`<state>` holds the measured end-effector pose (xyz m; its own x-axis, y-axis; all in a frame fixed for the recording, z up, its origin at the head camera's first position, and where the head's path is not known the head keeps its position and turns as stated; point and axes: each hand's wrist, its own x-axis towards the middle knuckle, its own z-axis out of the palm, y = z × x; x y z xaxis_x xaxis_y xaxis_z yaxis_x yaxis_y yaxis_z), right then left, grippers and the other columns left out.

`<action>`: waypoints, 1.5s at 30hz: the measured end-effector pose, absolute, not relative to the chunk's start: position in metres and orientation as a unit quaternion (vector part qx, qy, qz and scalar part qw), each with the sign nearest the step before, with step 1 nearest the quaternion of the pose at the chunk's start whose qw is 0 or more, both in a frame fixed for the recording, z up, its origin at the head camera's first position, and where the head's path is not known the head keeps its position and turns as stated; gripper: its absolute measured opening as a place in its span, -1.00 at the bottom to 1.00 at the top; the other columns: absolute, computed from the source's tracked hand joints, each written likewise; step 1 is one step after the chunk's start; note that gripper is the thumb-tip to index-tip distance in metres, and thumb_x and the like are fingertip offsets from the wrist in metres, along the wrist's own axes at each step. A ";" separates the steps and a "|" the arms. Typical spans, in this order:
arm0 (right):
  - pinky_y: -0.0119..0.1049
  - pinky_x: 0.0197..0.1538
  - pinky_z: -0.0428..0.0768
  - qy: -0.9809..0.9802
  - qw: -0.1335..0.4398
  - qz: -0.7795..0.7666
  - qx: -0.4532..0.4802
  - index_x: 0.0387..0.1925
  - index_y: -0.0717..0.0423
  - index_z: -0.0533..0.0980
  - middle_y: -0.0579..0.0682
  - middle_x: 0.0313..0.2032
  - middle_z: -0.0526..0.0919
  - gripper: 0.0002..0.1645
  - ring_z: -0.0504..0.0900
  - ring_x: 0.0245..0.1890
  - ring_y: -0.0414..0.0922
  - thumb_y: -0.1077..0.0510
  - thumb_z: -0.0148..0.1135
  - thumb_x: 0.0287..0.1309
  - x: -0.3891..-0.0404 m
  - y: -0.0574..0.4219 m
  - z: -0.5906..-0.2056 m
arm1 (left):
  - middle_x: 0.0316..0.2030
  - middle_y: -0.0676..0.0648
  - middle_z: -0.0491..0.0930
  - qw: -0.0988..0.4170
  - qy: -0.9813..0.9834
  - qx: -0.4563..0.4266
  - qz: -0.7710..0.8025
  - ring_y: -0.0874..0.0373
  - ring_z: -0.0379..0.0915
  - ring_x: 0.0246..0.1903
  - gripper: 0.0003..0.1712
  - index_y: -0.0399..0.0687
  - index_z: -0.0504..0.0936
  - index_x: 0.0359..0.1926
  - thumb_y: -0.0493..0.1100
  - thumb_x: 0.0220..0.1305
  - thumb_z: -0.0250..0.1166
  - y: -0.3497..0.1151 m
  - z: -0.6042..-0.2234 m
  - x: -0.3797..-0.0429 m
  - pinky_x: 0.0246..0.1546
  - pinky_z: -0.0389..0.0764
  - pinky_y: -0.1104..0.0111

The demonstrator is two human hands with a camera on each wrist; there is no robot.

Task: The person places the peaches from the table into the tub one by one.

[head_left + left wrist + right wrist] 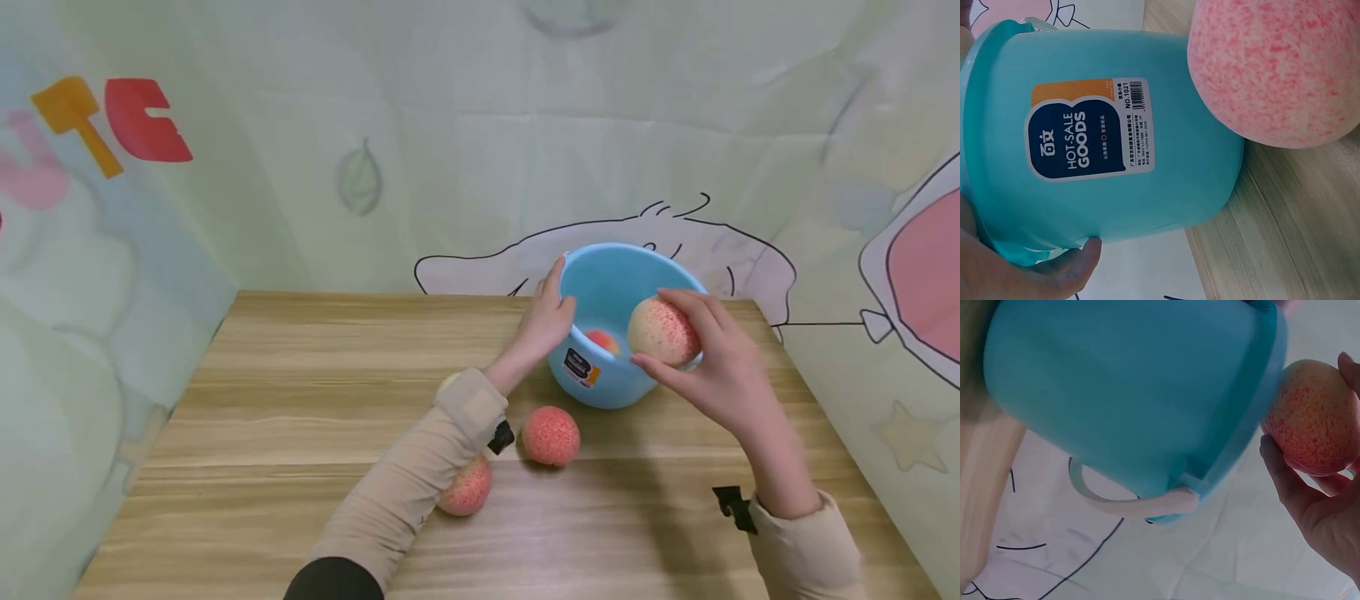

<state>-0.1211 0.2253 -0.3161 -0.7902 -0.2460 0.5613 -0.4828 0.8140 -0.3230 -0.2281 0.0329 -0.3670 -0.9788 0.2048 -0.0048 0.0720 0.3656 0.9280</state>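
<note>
A light blue bucket (600, 379) stands upright at the back right of the table, with a label (1090, 129) on its front. My left hand (546, 317) grips the left side of its rim. Over the near right rim, my right hand (716, 358) holds a pale, red-speckled peach (663, 332) between thumb and fingers. That same peach (1314, 417) shows beside the rim in the right wrist view. Inside the bucket lies another peach (602, 340), partly hidden by the wall. A pink peach (551, 436) rests on the table in front of the bucket.
Under my left forearm sits a red peach (467, 487), partly covered by the sleeve. A pale round thing (448, 381) barely shows behind that sleeve. The wooden table (300, 400) meets a printed cloth backdrop (300, 167). A pale bucket handle (1141, 505) hangs on the outside.
</note>
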 end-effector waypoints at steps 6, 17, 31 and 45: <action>0.02 -0.16 0.62 -0.919 0.244 0.259 0.171 0.26 0.04 0.37 0.14 0.09 0.50 -0.05 0.55 -0.06 0.07 0.14 0.59 -0.26 -0.129 0.226 -0.327 | 0.49 -0.11 0.05 0.058 0.829 0.084 0.550 -0.11 0.14 0.40 -0.25 0.22 -0.15 0.53 -0.17 0.41 -0.11 0.035 -0.367 -0.226 0.33 0.29 -0.06; 0.21 -0.05 0.58 -0.928 0.200 0.293 0.115 0.29 0.04 0.33 0.19 0.16 0.46 -0.10 0.51 0.04 0.17 0.05 0.53 -0.13 -0.149 0.234 -0.344 | 0.48 -0.11 0.06 0.059 0.827 0.082 0.553 -0.09 0.13 0.41 -0.26 0.21 -0.13 0.53 -0.18 0.41 -0.12 0.034 -0.365 -0.224 0.35 0.26 -0.06; 0.10 -0.07 0.59 -0.953 0.085 0.274 0.101 0.28 0.03 0.34 0.14 0.14 0.49 -0.12 0.54 -0.01 0.08 -0.24 0.38 -0.02 -0.164 0.235 -0.339 | 0.48 -0.09 0.06 0.057 0.824 0.079 0.557 -0.08 0.13 0.41 -0.26 0.23 -0.14 0.53 -0.16 0.41 -0.11 0.033 -0.366 -0.225 0.32 0.32 -0.05; 0.16 -0.05 0.53 -0.978 0.000 0.192 0.085 0.29 0.05 0.31 0.21 0.20 0.44 -0.09 0.52 0.03 0.15 -0.35 0.26 0.03 -0.185 0.240 -0.333 | 0.48 -0.09 0.06 0.051 0.828 0.076 0.553 -0.08 0.14 0.40 -0.26 0.22 -0.13 0.53 -0.18 0.41 -0.12 0.035 -0.366 -0.224 0.33 0.30 -0.07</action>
<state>-0.1854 0.2399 -0.3328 -0.9856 -0.1657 0.0330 -0.1659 0.9123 -0.3745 -0.2244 0.0349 -0.3656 -0.9832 0.1825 0.0003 0.0704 0.3776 0.9233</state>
